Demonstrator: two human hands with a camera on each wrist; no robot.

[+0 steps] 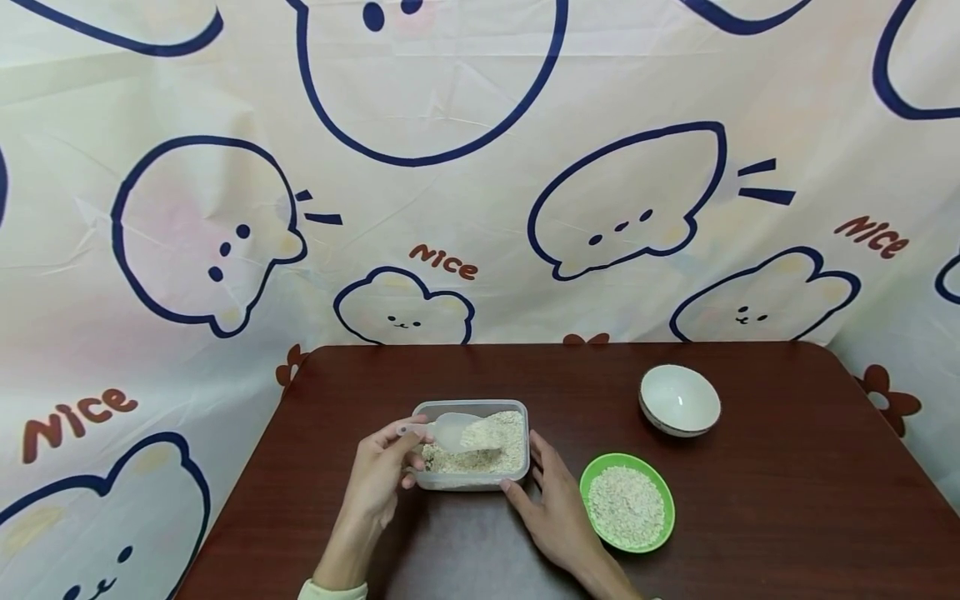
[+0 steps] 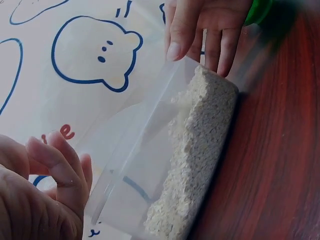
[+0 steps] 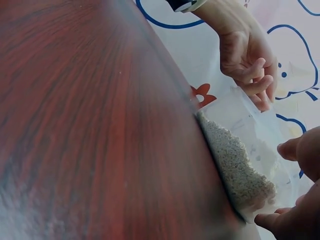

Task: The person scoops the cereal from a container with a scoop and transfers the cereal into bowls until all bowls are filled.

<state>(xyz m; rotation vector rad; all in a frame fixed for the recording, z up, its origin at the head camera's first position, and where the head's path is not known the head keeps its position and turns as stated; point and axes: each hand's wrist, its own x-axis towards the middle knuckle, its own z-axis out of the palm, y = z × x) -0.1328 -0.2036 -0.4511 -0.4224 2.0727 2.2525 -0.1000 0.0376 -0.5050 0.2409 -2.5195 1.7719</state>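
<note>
While your left hand [image 1: 381, 469] pinches the scoop [image 1: 448, 432] over the container [image 1: 468, 482], left of the green bowl [image 1: 621, 457], your right hand [image 1: 553, 512] touches the container, fingers spread; scooping seems underway, next, lift level.

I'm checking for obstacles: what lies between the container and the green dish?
The right hand lies between the container and the green dish; the head view shows it.

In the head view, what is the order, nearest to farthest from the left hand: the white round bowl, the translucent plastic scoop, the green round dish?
1. Translucent plastic scoop: held in the left hand.
2. Green round dish: to the right.
3. White round bowl: farther right, farther back.
</note>
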